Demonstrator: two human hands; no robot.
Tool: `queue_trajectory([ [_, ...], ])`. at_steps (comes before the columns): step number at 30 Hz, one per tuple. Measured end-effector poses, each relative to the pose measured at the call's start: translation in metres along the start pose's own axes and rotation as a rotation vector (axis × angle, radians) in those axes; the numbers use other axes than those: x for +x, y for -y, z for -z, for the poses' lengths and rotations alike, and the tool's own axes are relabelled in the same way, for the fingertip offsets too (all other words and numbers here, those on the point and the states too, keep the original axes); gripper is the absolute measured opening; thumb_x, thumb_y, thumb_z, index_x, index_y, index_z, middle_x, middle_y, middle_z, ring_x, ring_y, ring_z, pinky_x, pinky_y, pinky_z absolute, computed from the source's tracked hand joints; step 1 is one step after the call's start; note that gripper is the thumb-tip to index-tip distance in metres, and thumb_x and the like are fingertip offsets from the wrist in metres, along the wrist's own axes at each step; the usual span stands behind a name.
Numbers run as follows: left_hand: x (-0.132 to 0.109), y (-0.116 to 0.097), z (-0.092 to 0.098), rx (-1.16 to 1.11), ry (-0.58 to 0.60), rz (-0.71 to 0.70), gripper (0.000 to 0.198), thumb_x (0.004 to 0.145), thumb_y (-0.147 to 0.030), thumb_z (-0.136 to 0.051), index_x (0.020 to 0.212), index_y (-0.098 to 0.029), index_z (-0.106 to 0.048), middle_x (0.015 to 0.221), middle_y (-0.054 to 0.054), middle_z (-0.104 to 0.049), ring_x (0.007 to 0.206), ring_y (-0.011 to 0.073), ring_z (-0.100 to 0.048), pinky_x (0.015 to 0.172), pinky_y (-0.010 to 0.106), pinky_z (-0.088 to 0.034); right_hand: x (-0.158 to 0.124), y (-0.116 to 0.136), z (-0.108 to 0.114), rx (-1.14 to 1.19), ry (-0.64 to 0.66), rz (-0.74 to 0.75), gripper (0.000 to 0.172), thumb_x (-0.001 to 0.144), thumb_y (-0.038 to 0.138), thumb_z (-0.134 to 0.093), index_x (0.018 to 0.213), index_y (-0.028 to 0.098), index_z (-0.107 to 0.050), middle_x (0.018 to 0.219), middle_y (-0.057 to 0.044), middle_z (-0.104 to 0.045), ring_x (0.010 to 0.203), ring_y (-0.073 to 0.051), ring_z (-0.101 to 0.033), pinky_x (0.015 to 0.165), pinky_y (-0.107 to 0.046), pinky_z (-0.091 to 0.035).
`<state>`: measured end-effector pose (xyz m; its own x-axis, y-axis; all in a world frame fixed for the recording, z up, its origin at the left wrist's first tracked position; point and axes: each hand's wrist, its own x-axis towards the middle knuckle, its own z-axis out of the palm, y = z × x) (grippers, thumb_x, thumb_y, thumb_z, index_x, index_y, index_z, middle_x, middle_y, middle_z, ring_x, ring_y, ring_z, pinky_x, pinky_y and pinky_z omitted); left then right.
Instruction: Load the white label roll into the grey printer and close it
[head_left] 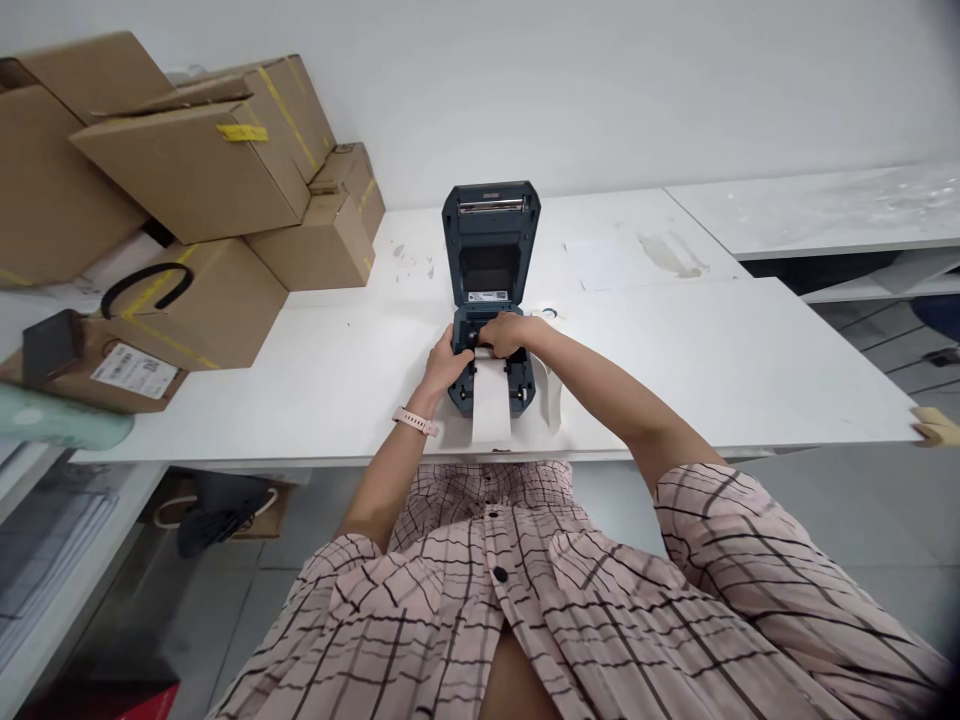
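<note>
While working at an open printer (489, 285), got the left hand (442, 364) on its left rim, with the thumb hooked inward toward the paper (492, 402); can't tell if gripping or just resting there. Got the right hand (504, 334) dug into the bay at the far end of the paper, with fingers bent and mostly hidden, so can't tell if pinching anything. Can see the paper running from under the right hand toward the body, out the front and onto the table (360, 370). Just beyond both hands, got the lid (491, 228) standing wide open. Also spotted a curled strip (553, 402) under the right forearm, beside the printer, and a small ring (550, 313) just past the right wrist. Wearing a pink band (415, 421) on the left wrist, btw. Way off left of the left hand, got a pile of boxes (195, 180), plus a mint-green tube (67, 420) nearer the body.
</note>
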<state>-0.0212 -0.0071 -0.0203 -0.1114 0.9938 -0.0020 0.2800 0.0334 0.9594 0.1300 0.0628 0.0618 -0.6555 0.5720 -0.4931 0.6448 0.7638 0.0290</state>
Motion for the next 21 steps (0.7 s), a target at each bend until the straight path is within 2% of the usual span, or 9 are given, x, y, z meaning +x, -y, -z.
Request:
queue_trajectory([
  [2,0.003,-0.003,-0.003,-0.047,0.008,-0.001,0.071,0.065,-0.012,-0.069,0.136,-0.02,-0.064,0.113,0.007,-0.077,0.106,0.0267,-0.07,0.093,0.038,-0.057,0.0,-0.002,0.002,0.018,0.01,0.001,0.044,0.076,0.011,-0.07,0.12,0.016,-0.075,0.119,-0.015,-0.076,0.111,-0.035,-0.069,0.09,-0.038,-0.047],
  [4,0.005,-0.007,-0.006,-0.119,0.005,0.019,0.076,0.063,-0.009,-0.066,0.139,-0.019,-0.062,0.112,0.007,-0.076,0.103,0.0246,-0.07,0.09,0.035,-0.058,-0.002,-0.004,0.003,0.048,0.012,0.004,0.046,0.074,0.013,-0.071,0.12,0.018,-0.074,0.119,-0.013,-0.075,0.109,-0.033,-0.069,0.086,-0.036,-0.047],
  [8,0.006,-0.011,-0.01,-0.264,-0.032,0.136,0.107,0.06,0.0,-0.059,0.162,-0.015,-0.033,0.129,0.012,-0.072,0.106,0.0227,-0.071,0.091,0.032,-0.058,-0.009,-0.011,0.005,0.132,0.013,0.051,0.048,0.072,0.012,-0.07,0.119,0.021,-0.069,0.116,-0.005,-0.074,0.097,-0.024,-0.069,0.072,-0.028,-0.047],
  [10,0.006,-0.012,-0.01,-0.291,-0.034,0.171,0.114,0.06,0.001,-0.056,0.167,-0.014,-0.02,0.138,0.014,-0.068,0.104,0.0229,-0.072,0.092,0.035,-0.059,-0.016,-0.018,0.007,0.202,-0.002,0.084,0.044,0.071,0.01,-0.069,0.113,0.02,-0.068,0.11,-0.003,-0.074,0.091,-0.021,-0.068,0.07,-0.027,-0.047],
  [12,0.005,-0.012,-0.011,-0.3,-0.024,0.173,0.116,0.06,0.002,-0.055,0.168,-0.015,-0.015,0.143,0.015,-0.065,0.107,0.0237,-0.072,0.096,0.038,-0.059,-0.029,-0.026,0.009,0.337,-0.068,0.146,0.036,0.071,0.013,-0.072,0.106,0.019,-0.067,0.106,-0.004,-0.073,0.09,-0.021,-0.066,0.072,-0.028,-0.048],
  [14,0.004,-0.011,-0.01,-0.306,-0.019,0.165,0.114,0.062,0.001,-0.054,0.168,-0.014,-0.015,0.147,0.015,-0.063,0.117,0.0249,-0.07,0.104,0.04,-0.056,-0.053,-0.037,0.009,0.551,-0.182,0.285,0.032,0.075,0.023,-0.077,0.105,0.02,-0.067,0.11,-0.005,-0.073,0.097,-0.023,-0.066,0.081,-0.032,-0.051],
  [17,0.001,-0.012,-0.01,-0.308,-0.015,0.144,0.109,0.065,0.001,-0.054,0.167,-0.013,-0.019,0.157,0.016,-0.054,0.137,0.0254,-0.059,0.115,0.04,-0.049,-0.109,-0.055,-0.007,0.894,-0.347,0.511,0.039,0.08,0.044,-0.082,0.109,0.023,-0.068,0.115,-0.008,-0.074,0.107,-0.025,-0.067,0.096,-0.041,-0.052],
  [19,-0.001,-0.013,-0.009,-0.299,-0.012,0.138,0.106,0.067,0.001,-0.054,0.167,-0.013,-0.022,0.162,0.016,-0.049,0.144,0.025,-0.053,0.118,0.039,-0.045,-0.152,-0.067,-0.032,1.066,-0.47,0.503,0.044,0.073,0.054,-0.088,0.101,0.025,-0.07,0.106,-0.008,-0.077,0.105,-0.026,-0.07,0.099,-0.046,-0.052],
  [21,-0.002,-0.014,-0.008,-0.287,-0.004,0.139,0.104,0.068,0.001,-0.054,0.167,-0.014,-0.022,0.163,0.016,-0.048,0.145,0.0252,-0.052,0.119,0.04,-0.045,-0.189,-0.08,-0.064,1.17,-0.538,0.388,0.043,0.068,0.06,-0.09,0.094,0.029,-0.073,0.099,-0.008,-0.078,0.108,-0.028,-0.071,0.106,-0.05,-0.05],
])
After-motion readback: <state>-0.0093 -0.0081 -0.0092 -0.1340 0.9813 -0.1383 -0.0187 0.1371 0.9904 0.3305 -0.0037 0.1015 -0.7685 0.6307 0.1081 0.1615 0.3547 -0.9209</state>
